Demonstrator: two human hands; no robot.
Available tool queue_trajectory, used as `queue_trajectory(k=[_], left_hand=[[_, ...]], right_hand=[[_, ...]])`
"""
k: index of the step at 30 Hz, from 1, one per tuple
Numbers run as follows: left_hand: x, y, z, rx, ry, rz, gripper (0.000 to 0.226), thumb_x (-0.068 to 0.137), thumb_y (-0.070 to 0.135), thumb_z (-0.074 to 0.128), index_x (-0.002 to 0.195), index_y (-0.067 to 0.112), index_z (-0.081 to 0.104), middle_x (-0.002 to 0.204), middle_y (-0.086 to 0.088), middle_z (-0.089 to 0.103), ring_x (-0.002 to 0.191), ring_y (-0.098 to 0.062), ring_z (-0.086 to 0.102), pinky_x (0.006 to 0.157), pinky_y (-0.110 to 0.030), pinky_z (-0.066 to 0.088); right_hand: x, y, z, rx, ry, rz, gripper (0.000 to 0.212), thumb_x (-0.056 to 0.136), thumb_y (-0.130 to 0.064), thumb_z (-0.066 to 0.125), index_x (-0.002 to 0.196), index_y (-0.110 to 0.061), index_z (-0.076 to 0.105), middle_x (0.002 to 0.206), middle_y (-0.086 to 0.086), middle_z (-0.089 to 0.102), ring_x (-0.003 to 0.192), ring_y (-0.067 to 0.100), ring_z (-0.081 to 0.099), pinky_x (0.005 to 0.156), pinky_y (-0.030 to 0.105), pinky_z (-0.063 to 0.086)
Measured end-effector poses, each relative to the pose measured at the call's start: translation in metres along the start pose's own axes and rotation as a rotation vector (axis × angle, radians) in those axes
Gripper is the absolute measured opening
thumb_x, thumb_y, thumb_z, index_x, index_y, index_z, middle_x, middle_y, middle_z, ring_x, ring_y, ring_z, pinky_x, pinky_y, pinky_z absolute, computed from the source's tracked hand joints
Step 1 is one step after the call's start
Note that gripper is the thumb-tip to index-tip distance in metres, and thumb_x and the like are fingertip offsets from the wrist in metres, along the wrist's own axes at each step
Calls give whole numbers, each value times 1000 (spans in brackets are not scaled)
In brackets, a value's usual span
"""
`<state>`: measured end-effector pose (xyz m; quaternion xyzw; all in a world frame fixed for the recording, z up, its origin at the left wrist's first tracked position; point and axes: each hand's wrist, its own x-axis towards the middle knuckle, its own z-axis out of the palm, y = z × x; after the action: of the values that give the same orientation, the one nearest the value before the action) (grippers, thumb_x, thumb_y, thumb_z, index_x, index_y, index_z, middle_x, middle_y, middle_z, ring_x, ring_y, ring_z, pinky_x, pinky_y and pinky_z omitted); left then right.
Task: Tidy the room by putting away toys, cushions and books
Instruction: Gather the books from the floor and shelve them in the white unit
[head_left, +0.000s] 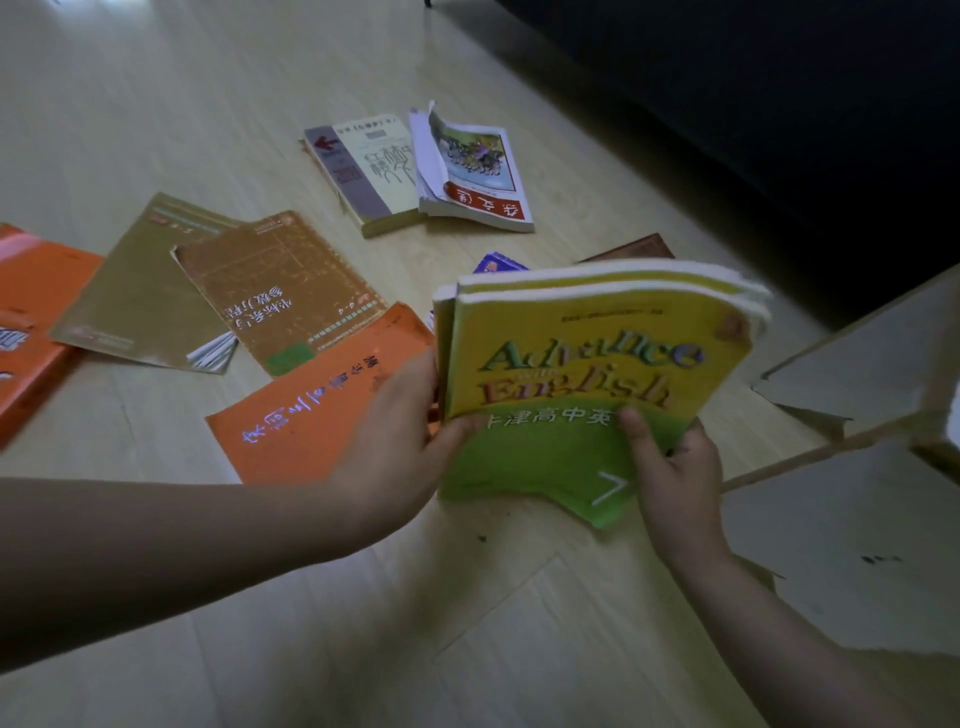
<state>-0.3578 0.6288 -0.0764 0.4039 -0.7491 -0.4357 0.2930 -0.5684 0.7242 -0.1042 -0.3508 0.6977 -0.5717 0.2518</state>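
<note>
I hold a small stack of yellow and green English textbooks (582, 374) upright above the floor. My left hand (400, 441) grips the stack's left edge and my right hand (670, 467) grips its lower right corner, thumb on the cover. Under my left hand lies an orange book (306, 410) on the floor. Two brown workbooks (270, 286) overlap to the left. Farther back lie a cream book (369, 171) and a white and red book (472, 171) with curled pages. Another orange book (31, 312) sits at the left edge.
An open cardboard box (852, 519) with torn flaps stands at the right. Dark furniture (753, 104) fills the upper right. A blue book corner (496, 264) and a brown book (639, 247) peek out behind the held stack. The floor is pale wood.
</note>
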Motion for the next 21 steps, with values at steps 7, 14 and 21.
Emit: queue_trajectory(k=[7,14,21], left_hand=[[-4,-9,3,23,-72,17,45,84,34,51,127,23,45,110,27,50,102,13,49,82,-17,44],[-4,-8,5,-92,-123,-103,50,79,32,58,117,53,34,120,14,57,112,-6,55,94,-39,50],[-5,-13,8,-107,-104,-109,55,89,11,62,113,52,34,112,26,55,107,6,53,88,-24,49]], right_hand=[[-1,-8,12,7,-18,-38,41,76,-39,65,113,-34,48,106,-22,62,97,-10,60,78,8,48],[-9,-8,18,126,74,-44,49,78,-30,65,122,-13,51,109,-12,64,100,-2,62,81,11,47],[-13,-6,18,178,68,-8,39,78,-29,66,115,-24,54,110,-9,66,103,2,62,80,12,48]])
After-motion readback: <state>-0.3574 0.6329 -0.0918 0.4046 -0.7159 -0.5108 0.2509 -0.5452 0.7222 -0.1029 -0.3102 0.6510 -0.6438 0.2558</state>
